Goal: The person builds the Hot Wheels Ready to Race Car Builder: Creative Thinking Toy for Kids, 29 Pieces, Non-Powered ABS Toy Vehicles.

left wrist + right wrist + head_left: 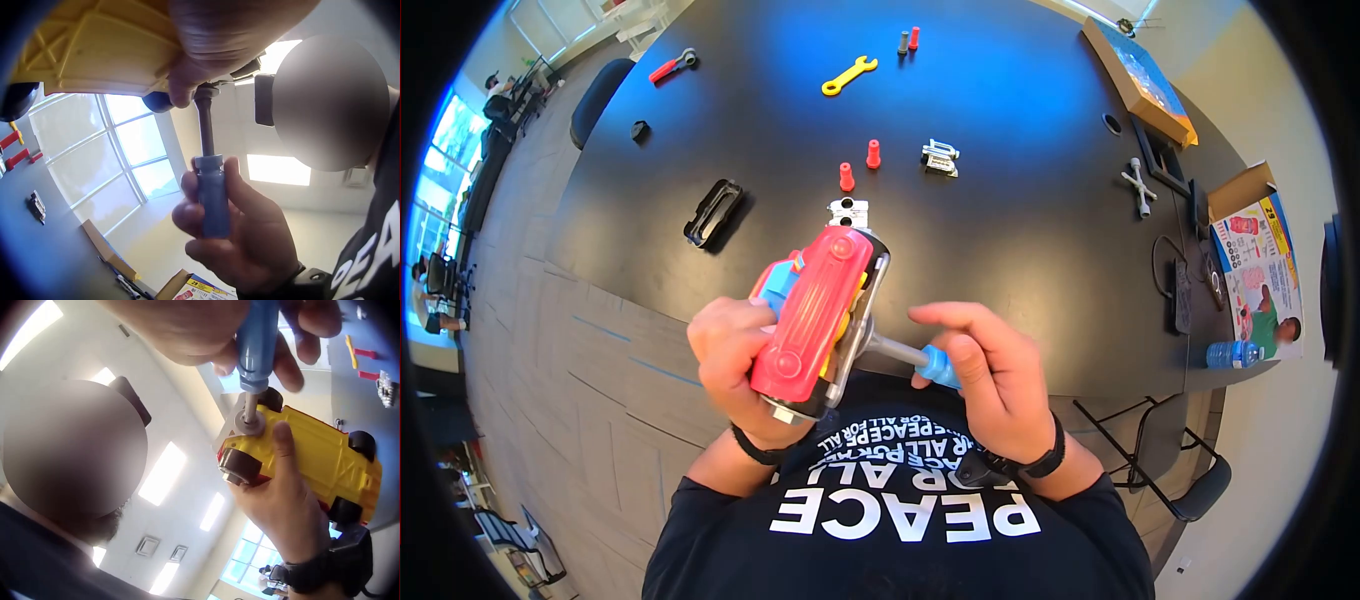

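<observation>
My left hand grips a red toy car by its side, up off the table and turned on edge. In the right wrist view its yellow underside and black wheels face my right hand, with the left thumb pressed on the underside. My right hand holds a toy screwdriver by its blue handle, thumb on one side and fingers on the other. The screwdriver's grey shaft meets a round grey part near one end of the underside; its tip is hidden there.
On the dark table lie red pegs, a silver engine-like block, a black frame, a yellow wrench and a red-handled tool. At the right are a lug wrench, boxes and a water bottle.
</observation>
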Available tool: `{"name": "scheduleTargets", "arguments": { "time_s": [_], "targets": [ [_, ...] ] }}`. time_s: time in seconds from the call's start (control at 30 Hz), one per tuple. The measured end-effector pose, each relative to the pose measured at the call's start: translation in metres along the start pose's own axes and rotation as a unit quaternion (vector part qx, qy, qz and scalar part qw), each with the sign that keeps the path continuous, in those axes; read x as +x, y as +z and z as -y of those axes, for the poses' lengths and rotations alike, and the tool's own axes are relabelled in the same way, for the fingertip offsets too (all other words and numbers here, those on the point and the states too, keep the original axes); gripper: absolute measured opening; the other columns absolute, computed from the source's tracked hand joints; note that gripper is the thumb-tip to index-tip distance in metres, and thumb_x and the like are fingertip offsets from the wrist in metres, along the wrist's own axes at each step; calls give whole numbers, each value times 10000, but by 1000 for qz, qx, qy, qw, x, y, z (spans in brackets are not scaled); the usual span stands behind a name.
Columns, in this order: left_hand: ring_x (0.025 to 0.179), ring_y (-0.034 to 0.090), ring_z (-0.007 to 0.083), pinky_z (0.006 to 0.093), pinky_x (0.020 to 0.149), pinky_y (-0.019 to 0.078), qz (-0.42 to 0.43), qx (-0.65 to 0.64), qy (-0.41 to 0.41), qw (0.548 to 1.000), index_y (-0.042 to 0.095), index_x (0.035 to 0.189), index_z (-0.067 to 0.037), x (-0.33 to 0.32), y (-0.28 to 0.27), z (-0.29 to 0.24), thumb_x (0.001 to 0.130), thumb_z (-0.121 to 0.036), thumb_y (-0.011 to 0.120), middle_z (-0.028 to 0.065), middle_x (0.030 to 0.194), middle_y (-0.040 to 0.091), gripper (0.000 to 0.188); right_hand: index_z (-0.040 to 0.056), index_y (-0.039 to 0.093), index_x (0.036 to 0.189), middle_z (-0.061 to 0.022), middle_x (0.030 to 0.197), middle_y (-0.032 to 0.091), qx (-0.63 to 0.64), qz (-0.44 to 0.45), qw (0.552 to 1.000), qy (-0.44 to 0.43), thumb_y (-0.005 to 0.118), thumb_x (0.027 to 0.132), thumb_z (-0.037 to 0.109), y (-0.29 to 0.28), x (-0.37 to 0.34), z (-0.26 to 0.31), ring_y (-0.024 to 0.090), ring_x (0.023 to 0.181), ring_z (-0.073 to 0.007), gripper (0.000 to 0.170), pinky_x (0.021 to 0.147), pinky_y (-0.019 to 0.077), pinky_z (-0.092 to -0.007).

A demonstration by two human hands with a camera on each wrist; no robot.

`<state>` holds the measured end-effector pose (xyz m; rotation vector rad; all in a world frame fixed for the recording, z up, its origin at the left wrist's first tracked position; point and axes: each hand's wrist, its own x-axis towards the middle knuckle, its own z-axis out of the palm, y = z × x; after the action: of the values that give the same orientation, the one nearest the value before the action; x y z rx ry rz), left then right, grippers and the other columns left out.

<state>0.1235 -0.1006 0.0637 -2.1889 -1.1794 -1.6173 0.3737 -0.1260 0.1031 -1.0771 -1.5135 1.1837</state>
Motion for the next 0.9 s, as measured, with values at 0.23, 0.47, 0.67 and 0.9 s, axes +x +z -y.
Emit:
{"name": "scheduleTargets", "arguments": {
  "time_s": [0.23,0.47,0.67,0.9],
  "targets": [
    [950,631,275,412,857,482,-4,26,3,1000,482,1185,-84,1,0,-1,822,-154,984,103,1055,654,624,0,721,1164,-30,1011,728,26,-14,997,-70,855,992,152,-4,2,-9,627,814,-82,266,745,507,-260],
    [933,632,284,441,846,487,-16,-1,32,999,462,1115,-104,-1,0,2,865,-191,949,75,1003,647,555,-4,743,1305,-38,948,777,99,39,994,-32,672,1131,153,10,-2,-27,606,798,-36,245,712,498,-239],
    [859,614,261,422,773,477,0,-14,73,997,451,1103,-108,1,2,9,810,-169,993,90,1025,635,619,3,694,1325,-63,1153,755,279,211,919,182,723,1092,119,-15,4,-7,658,992,-77,262,870,542,-258],
    [874,602,263,431,780,473,-50,-33,43,997,465,1076,-105,-5,5,7,817,-216,999,76,998,626,603,-11,680,1316,-135,1186,715,257,200,929,176,780,1012,29,-18,3,-13,655,921,-111,323,782,543,-266]
  ]
}}
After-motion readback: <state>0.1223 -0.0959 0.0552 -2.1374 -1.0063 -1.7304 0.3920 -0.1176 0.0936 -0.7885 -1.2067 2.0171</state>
